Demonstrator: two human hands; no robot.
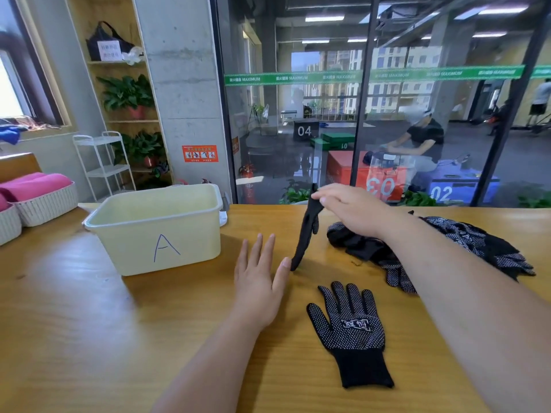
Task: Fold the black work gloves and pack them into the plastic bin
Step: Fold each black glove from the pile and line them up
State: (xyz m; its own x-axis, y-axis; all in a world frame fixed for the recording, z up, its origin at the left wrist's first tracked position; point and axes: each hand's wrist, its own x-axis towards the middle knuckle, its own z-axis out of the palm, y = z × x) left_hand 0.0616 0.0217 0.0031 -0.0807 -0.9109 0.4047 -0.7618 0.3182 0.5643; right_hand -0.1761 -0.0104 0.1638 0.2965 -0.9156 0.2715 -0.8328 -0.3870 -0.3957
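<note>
Black glove (307,234), limp and light, hangs pinched at its top by the right hand (351,210), just right of the plastic bin (134,248); best gripped at the cuff. Left hand (259,281) is flat, fingers straight, thumb touching the glove's lower end. Flat glove (348,329) lies nearer; glove pile (462,242) far right.

glove pile (483,242): centre right, middle hidden behind right forearm (462,293) | hanging glove (307,234): edge-on, dotted side cannot be told | bin (134,248): floor hidden by front wall | white baskets (44,205): cut by left edge | left forearm (208,368): cut by bottom edge
</note>
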